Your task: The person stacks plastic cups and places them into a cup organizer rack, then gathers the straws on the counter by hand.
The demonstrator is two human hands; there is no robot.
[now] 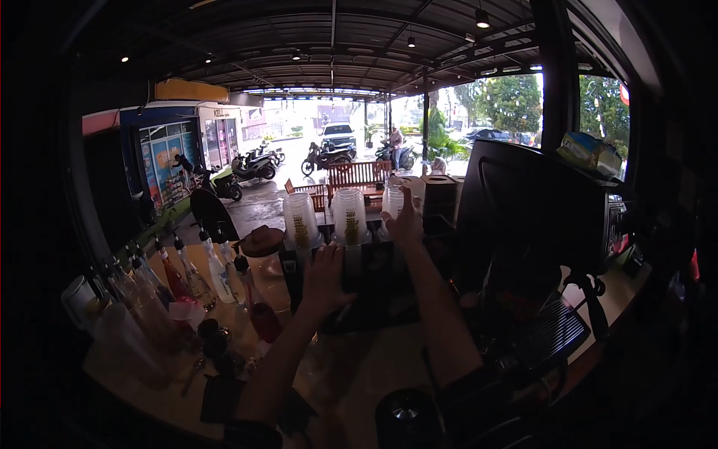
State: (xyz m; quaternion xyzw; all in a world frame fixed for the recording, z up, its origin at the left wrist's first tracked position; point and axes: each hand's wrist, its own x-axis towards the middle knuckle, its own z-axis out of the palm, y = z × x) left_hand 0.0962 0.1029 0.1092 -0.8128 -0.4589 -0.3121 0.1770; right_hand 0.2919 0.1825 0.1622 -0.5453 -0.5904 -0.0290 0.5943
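Note:
Three stacks of upside-down clear plastic cups stand side by side on a dark stand (pixel 366 269). The left stack (pixel 300 217) and the middle stack (pixel 348 213) carry a printed yellowish-green mark. My right hand (pixel 406 221) reaches up to the right stack (pixel 392 199), its thumb on the near left side and its fingers along the right, gripping it. Lower down, my left hand (pixel 326 273) rests flat against the dark stand, just below and between the left and middle stacks. Its fingers are stretched out, and nothing is in them.
Syrup bottles with pourers (pixel 213 266) crowd the counter at the left, beside a clear pitcher (pixel 127 337). A large dark machine (pixel 516 217) rises at the right, with a slatted drip tray (pixel 553 329). Wooden benches (pixel 359 174) and parked motorbikes (pixel 325 159) lie beyond the counter.

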